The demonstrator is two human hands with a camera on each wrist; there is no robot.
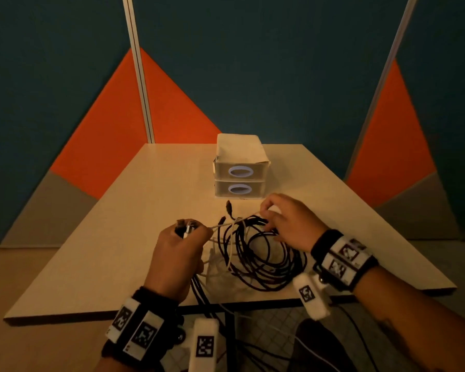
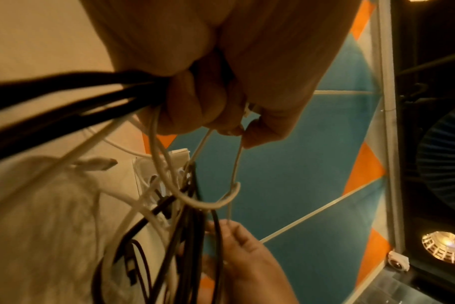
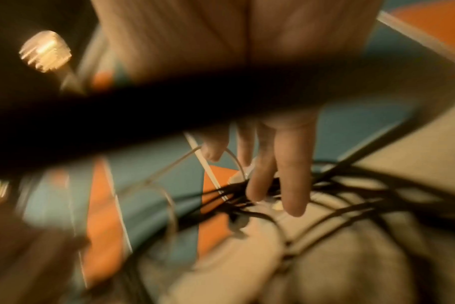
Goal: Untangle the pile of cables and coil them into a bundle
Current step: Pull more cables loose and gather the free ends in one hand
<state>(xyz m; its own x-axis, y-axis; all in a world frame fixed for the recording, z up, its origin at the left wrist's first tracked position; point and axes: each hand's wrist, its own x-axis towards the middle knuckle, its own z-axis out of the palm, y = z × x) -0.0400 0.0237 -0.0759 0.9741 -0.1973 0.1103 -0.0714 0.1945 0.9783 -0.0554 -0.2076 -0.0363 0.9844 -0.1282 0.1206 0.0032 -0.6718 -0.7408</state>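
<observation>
Two hands deep in the tangle, cables up off the table!

Black cables [image 1: 261,253] loop in a loose heap near the front edge of the table [image 1: 124,210], some trailing over it and down. Left hand [image 1: 176,255] is fisted round a bunch of black leads with plug ends sticking out the top, thumb and finger also pinching a thin white cable [image 2: 234,164]. That white strand runs across to the right hand [image 1: 287,221], which nips it between thumb and forefinger, other fingers draped over the black loops. Just behind the heap sits a white two-drawer box [image 1: 240,167].
</observation>
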